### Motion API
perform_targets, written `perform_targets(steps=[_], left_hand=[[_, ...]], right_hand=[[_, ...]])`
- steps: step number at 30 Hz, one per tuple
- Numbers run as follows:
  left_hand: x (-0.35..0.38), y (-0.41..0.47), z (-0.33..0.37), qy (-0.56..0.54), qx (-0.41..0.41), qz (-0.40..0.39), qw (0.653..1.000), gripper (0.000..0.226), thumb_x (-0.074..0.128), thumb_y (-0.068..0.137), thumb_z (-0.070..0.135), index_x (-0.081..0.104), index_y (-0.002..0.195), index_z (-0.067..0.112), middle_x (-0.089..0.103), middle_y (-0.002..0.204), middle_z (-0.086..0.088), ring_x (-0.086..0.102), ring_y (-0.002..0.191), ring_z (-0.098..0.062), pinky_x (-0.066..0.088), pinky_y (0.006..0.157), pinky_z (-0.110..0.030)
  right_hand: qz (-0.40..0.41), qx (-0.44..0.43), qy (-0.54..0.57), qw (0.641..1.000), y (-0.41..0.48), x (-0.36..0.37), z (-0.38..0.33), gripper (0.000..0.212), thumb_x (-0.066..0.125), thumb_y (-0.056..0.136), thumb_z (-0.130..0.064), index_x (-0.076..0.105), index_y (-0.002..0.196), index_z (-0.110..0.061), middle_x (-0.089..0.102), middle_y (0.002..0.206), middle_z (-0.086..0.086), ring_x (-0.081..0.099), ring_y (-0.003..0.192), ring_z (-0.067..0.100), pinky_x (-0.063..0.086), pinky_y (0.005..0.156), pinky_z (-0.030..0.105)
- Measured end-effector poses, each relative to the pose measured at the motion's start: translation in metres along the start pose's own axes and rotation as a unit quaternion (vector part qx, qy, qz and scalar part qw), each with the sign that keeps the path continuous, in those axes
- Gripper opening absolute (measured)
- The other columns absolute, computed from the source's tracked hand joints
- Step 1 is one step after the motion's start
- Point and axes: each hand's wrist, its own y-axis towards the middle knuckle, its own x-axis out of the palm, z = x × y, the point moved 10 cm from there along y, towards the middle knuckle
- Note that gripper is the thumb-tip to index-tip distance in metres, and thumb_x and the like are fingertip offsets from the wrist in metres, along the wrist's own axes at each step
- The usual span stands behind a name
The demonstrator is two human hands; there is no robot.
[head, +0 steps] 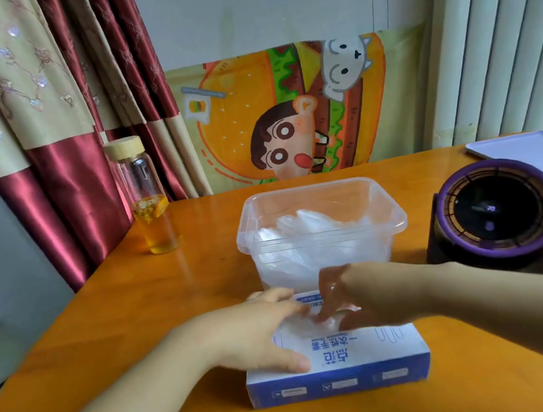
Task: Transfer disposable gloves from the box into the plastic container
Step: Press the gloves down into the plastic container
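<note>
Left hand [255, 332] flat on box [368, 352], fingers straight. Right hand [358, 298] fingers curled, pinching glove [300, 328]; container [398, 220] just beyond fingertips.

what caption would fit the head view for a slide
Left hand rests on the glove box, right hand pinches a glove at its opening; plastic container behind holds gloves.

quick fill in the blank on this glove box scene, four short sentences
1. The left hand rests on the glove box, which is white and ___.
2. The right hand pinches a glove at the opening in the box's ___.
3. The plastic container, already holding gloves, stands ___ the box.
4. The glass bottle stands to the container's ___.

Missing words: blue; top; behind; left
</note>
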Motion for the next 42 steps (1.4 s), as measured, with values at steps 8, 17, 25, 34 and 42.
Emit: perform_targets(steps=[8, 17, 25, 34, 42], left_hand=[[0.008, 0.001, -0.004, -0.037, 0.008, 0.009, 0.999, 0.080, 0.062, 0.084, 0.056, 0.022, 0.150, 0.036, 0.002, 0.158, 0.019, 0.003, 0.145, -0.007, 0.012, 0.116, -0.028], [0.009, 0.001, -0.007, -0.043, -0.006, 0.012, 0.999, 0.082, 0.062, 0.082, 0.059, 0.021, 0.149, 0.038, 0.003, 0.157, 0.024, 0.005, 0.145, -0.007, 0.016, 0.115, -0.029], [0.007, -0.001, -0.003, -0.057, 0.005, 0.018, 0.998, 0.082, 0.066, 0.080, 0.057, 0.022, 0.147, 0.041, 0.015, 0.156, 0.016, 0.013, 0.144, -0.012, 0.020, 0.117, -0.035], [-0.008, -0.003, -0.005, -0.111, 0.001, 0.049, 0.993, 0.089, 0.072, 0.074, 0.058, 0.025, 0.146, 0.038, 0.036, 0.149, 0.015, 0.040, 0.130, -0.007, 0.034, 0.109, -0.028], [-0.112, -0.043, -0.003, -0.399, 0.077, 0.311, 0.859, 0.104, 0.075, 0.061, 0.062, 0.022, 0.147, 0.040, 0.049, 0.135, 0.019, 0.052, 0.119, 0.002, 0.046, 0.098, -0.023]], right_hand=[[0.044, -0.026, 0.002, 0.999, 0.012, 0.003, -0.011, 0.025, 0.056, 0.094, -0.031, 0.069, 0.115, -0.027, 0.051, 0.119, -0.005, 0.055, 0.103, 0.014, 0.045, 0.081, 0.020], [0.109, -0.078, -0.069, 0.988, -0.004, -0.022, -0.031, 0.019, 0.056, 0.094, -0.026, 0.070, 0.106, -0.021, 0.055, 0.114, -0.003, 0.059, 0.095, 0.016, 0.049, 0.074, 0.027], [0.110, -0.043, -0.101, 0.988, -0.004, -0.048, -0.028, 0.017, 0.044, 0.100, -0.021, 0.057, 0.110, -0.019, 0.057, 0.106, -0.004, 0.057, 0.092, 0.016, 0.045, 0.075, 0.026], [0.312, 0.050, 0.064, 0.947, -0.035, -0.159, 0.013, 0.013, 0.048, 0.097, -0.018, 0.062, 0.098, -0.017, 0.065, 0.085, -0.004, 0.063, 0.075, 0.010, 0.045, 0.067, 0.016], [0.162, 0.091, 0.517, 0.836, -0.023, -0.089, 0.040, 0.032, 0.043, 0.099, -0.016, 0.057, 0.122, 0.002, 0.062, 0.120, 0.023, 0.058, 0.113, 0.037, 0.045, 0.101, 0.047]])
